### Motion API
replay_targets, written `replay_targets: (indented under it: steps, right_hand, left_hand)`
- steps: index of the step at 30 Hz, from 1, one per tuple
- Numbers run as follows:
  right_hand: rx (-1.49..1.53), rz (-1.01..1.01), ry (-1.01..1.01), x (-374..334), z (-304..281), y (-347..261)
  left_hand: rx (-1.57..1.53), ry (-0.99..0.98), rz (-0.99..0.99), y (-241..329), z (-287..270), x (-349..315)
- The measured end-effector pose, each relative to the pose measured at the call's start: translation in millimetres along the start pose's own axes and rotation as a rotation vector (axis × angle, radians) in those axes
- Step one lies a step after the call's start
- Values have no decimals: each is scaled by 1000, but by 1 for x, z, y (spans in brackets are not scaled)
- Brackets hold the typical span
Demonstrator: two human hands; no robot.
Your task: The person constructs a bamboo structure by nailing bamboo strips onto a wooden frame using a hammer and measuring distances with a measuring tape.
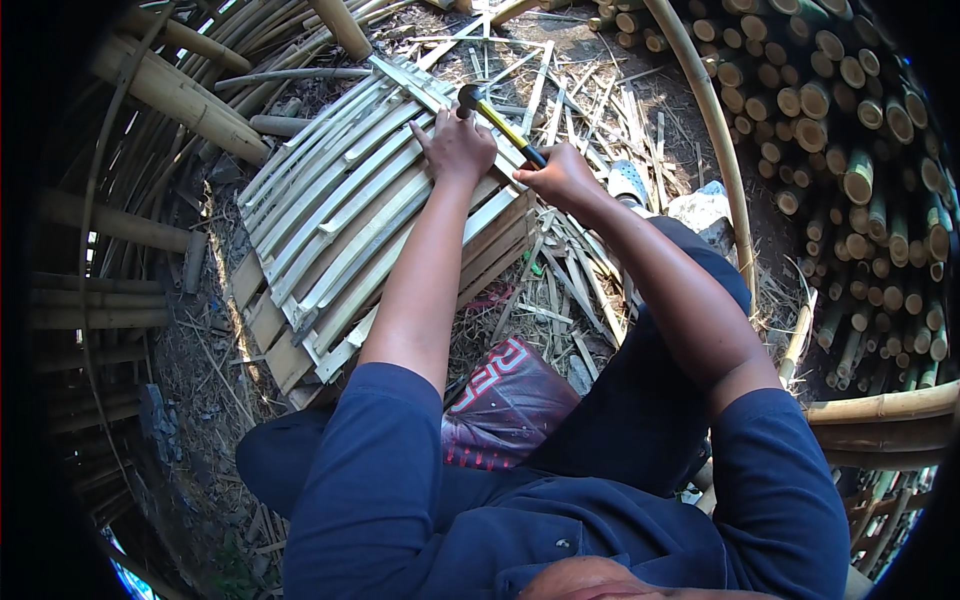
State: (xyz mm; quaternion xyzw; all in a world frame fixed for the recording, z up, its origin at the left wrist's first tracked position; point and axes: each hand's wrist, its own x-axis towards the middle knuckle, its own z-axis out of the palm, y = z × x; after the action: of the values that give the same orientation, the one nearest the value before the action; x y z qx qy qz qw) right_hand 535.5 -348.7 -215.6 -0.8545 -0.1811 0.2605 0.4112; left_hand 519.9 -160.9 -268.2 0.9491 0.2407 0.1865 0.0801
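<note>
My right hand [560, 177] is closed round the black grip of a hammer [507, 128] with a yellow-and-black handle. Its dark head lies right at the fingertips of my left hand [460, 150]. That hand rests on a panel of pale split bamboo slats [340, 215], near its far right corner. One finger stretches out to the left over the slats. The other fingertips are bunched beside the hammer head, and whatever they pinch is too small to make out. The slats run side by side over wider wooden boards [498, 240] underneath.
Cut bamboo poles [850, 120] are stacked at the right, behind a curved pole [715, 130]. Thick bamboo poles [180, 95] stand at the left. Offcut strips [580, 270] litter the ground. A printed dark red sack [515, 405] lies between my legs, and a pale stone [703, 212] sits beyond my right knee.
</note>
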Motion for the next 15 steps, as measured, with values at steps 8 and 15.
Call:
replay_targets:
  steps: [8,15]
  right_hand:
    - [-36,-43,58,-10,-11,-6]
    - [-138,-63,118,-53,-38,5]
  left_hand:
    - [84,-79,46,-2,-3,1]
    - [188,-34,7,-5,4,4]
